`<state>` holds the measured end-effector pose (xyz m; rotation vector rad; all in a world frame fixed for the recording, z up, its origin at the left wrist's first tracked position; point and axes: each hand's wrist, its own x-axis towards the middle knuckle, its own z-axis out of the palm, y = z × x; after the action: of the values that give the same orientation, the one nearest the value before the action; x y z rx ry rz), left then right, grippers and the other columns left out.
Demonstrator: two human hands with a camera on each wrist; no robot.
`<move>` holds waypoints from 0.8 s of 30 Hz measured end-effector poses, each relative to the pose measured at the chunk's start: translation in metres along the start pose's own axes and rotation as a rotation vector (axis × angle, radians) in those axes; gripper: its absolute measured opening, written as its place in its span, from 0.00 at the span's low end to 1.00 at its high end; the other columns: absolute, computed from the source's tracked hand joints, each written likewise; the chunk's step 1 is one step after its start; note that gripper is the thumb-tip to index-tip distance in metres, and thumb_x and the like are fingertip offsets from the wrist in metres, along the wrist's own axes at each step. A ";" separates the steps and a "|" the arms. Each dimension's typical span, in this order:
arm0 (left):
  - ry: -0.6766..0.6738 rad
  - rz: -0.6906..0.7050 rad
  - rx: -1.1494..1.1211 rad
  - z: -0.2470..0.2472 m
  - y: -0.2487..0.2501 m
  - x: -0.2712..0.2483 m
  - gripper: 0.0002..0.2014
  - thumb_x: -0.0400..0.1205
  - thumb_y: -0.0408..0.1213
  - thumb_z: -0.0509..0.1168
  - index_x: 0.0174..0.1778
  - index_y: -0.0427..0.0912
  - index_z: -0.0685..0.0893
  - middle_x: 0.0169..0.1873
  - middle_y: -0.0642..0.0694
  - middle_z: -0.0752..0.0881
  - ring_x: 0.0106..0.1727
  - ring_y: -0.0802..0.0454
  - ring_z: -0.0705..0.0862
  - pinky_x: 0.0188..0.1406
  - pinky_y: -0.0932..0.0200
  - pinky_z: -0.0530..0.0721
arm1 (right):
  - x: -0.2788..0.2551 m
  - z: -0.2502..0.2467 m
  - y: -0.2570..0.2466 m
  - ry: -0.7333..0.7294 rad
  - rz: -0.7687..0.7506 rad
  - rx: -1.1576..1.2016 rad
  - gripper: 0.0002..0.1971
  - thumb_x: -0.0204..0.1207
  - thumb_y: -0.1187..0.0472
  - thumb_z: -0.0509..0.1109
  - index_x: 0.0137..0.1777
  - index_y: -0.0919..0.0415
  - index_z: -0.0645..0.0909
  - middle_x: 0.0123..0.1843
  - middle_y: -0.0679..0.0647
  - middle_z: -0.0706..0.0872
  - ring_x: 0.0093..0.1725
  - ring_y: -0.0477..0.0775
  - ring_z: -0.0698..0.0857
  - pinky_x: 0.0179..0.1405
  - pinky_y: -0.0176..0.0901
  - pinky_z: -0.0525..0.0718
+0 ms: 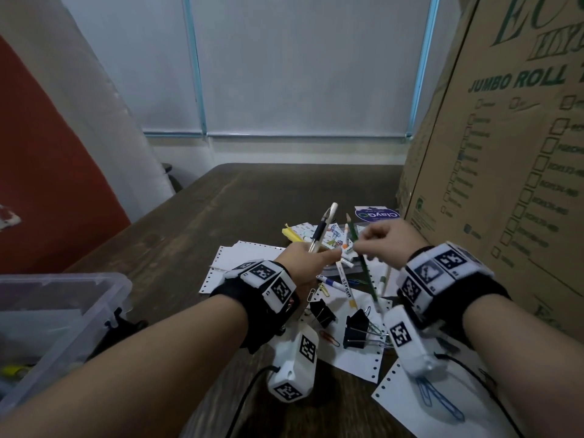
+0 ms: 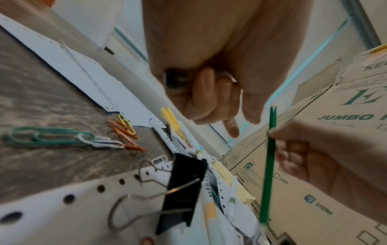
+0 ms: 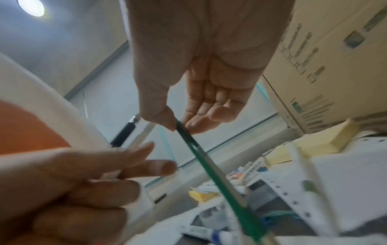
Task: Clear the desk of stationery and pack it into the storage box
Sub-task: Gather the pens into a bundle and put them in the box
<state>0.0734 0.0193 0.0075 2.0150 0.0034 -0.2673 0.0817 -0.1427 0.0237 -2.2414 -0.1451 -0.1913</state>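
My left hand (image 1: 325,254) grips a white pen with a black grip (image 1: 322,227), which points up and away; its dark end shows inside the curled fingers (image 2: 173,79). Close to its right, my right hand (image 1: 358,245) pinches a green pencil (image 1: 366,267) between thumb and forefinger, as the right wrist view shows (image 3: 178,127). The pencil (image 3: 211,167) slants down toward the paper pile and also shows in the left wrist view (image 2: 269,165). The clear plastic storage box (image 1: 104,279) stands at the left, beside my left forearm.
Loose sheets of punched paper (image 1: 354,352) carry black binder clips (image 1: 357,330), coloured paper clips (image 2: 52,137), a marker (image 1: 346,286) and yellow sticky notes (image 1: 292,233). A tall cardboard carton (image 1: 505,153) walls off the right side. Bare dark desk (image 1: 221,197) lies beyond.
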 end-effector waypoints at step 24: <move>0.152 0.129 0.094 -0.018 -0.005 0.011 0.24 0.85 0.48 0.58 0.22 0.41 0.76 0.13 0.50 0.77 0.19 0.53 0.73 0.26 0.62 0.73 | -0.001 0.033 0.014 -0.308 -0.069 -0.605 0.10 0.73 0.62 0.73 0.53 0.61 0.87 0.39 0.44 0.81 0.46 0.48 0.78 0.41 0.29 0.73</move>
<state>0.0864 0.0357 0.0086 2.1145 -0.0444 -0.0324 0.0862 -0.1258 -0.0079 -2.8616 -0.3708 0.0927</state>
